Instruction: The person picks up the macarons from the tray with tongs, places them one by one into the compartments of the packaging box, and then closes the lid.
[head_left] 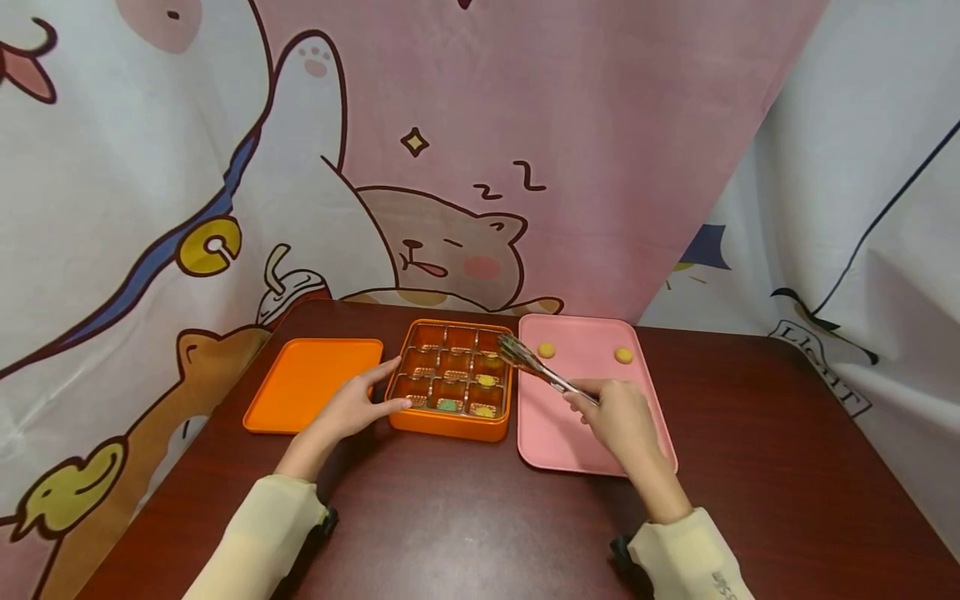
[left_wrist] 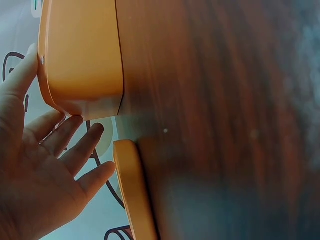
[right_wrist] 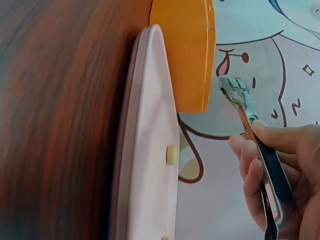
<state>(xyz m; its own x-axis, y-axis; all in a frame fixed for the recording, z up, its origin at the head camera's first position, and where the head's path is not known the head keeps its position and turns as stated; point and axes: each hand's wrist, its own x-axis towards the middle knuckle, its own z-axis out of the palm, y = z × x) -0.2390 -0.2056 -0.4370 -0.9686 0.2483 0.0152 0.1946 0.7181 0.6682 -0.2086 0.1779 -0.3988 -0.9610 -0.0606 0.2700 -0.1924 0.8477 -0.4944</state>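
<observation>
My right hand (head_left: 621,417) grips metal tongs (head_left: 551,375), their heads over the back right of an orange box (head_left: 450,426). In the right wrist view the tongs (right_wrist: 265,155) point up past the box; whether anything is between their heads I cannot tell. A clear divider splits the box into several compartments. A green cookie (head_left: 448,405) lies in the front middle one, yellow cookies (head_left: 485,381) along the right column. My left hand (head_left: 354,406) rests against the box's left side, thumb at the front rim, fingers fairly straight; the left wrist view shows fingertips touching its wall (left_wrist: 85,55).
To the right, a pink tray (head_left: 558,433) carries two round yellow cookies (head_left: 623,356). An orange lid (head_left: 315,383) lies flat left of the box. Behind the brown table (head_left: 450,517) hangs a cartoon-printed curtain (head_left: 600,150).
</observation>
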